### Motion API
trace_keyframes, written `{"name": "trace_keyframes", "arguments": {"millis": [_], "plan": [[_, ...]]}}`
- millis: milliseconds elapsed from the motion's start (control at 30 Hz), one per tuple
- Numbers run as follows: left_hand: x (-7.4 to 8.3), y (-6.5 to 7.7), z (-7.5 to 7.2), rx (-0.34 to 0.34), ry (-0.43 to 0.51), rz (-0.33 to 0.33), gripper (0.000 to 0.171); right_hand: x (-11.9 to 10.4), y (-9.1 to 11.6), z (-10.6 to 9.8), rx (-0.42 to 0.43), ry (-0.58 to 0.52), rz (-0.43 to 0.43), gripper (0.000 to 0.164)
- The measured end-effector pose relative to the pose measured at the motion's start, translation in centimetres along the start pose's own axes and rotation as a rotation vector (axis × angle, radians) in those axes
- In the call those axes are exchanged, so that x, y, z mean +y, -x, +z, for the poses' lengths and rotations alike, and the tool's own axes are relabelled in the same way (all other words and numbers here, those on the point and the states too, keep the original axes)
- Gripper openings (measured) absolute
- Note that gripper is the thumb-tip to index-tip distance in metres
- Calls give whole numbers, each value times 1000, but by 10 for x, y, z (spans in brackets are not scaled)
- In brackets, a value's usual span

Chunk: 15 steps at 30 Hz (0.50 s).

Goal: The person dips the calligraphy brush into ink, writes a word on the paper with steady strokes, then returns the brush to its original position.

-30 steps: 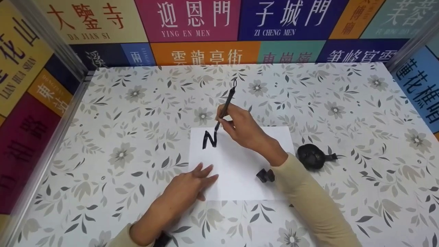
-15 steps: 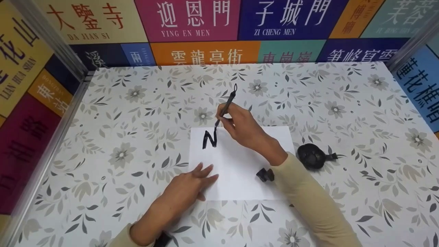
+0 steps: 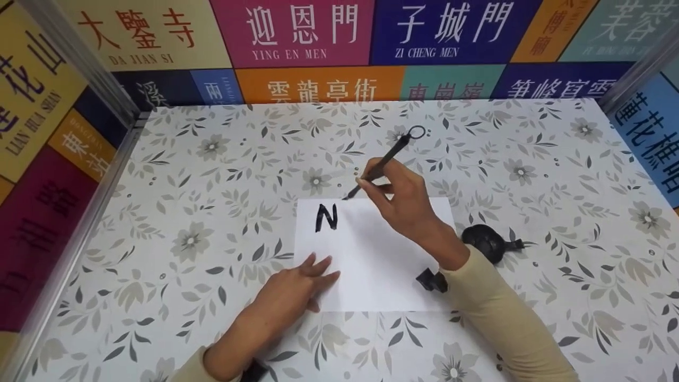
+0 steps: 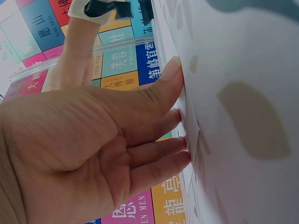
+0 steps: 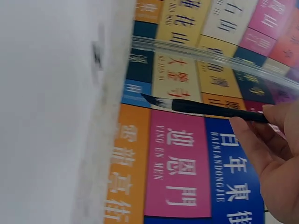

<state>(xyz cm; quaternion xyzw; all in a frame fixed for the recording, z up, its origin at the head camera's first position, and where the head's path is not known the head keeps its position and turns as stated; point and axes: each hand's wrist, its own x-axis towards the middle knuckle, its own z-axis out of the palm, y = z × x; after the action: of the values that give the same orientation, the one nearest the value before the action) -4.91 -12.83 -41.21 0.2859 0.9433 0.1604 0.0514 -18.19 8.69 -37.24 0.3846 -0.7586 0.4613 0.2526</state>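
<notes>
My right hand [image 3: 404,199] pinches a dark calligraphy brush [image 3: 391,153] with a loop at its top end. The inked tip [image 5: 152,99] stands apart from the paper in the right wrist view. Under it lies a white sheet of paper [image 3: 382,286], bearing a black brushed N [image 3: 327,217] near its upper left corner. My left hand [image 3: 289,289] rests on the sheet's lower left part with fingers spread. In the left wrist view, the thumb and fingertips of that left hand [image 4: 93,144] touch the surface at the paper's edge.
A glossy black lobed dish-like object [image 3: 484,244] with a short stub sits right of the paper, partly behind the right forearm. A leaf-patterned cloth [image 3: 191,297] covers the table. Colourful lettered panels [image 3: 305,32] border the back and sides.
My right hand has moved right with the brush, lifting its tip away from the N. The brush leans further right. The left hand stays in place on the paper.
</notes>
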Motion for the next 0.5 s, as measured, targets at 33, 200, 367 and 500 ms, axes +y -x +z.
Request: {"name": "trace_keyframes", "arguments": {"millis": [33, 200, 367, 500], "plan": [[0, 0, 0, 2, -2, 1, 59, 3, 3, 1, -1, 6, 5, 18], [1, 0, 2, 15, -18, 10, 59, 13, 8, 6, -1, 18, 43, 18], [1, 0, 1, 14, -25, 9, 61, 16, 10, 10, -24, 4, 52, 18], [0, 1, 0, 5, -29, 14, 61, 16, 10, 12, -32, 0, 52, 17]]}}
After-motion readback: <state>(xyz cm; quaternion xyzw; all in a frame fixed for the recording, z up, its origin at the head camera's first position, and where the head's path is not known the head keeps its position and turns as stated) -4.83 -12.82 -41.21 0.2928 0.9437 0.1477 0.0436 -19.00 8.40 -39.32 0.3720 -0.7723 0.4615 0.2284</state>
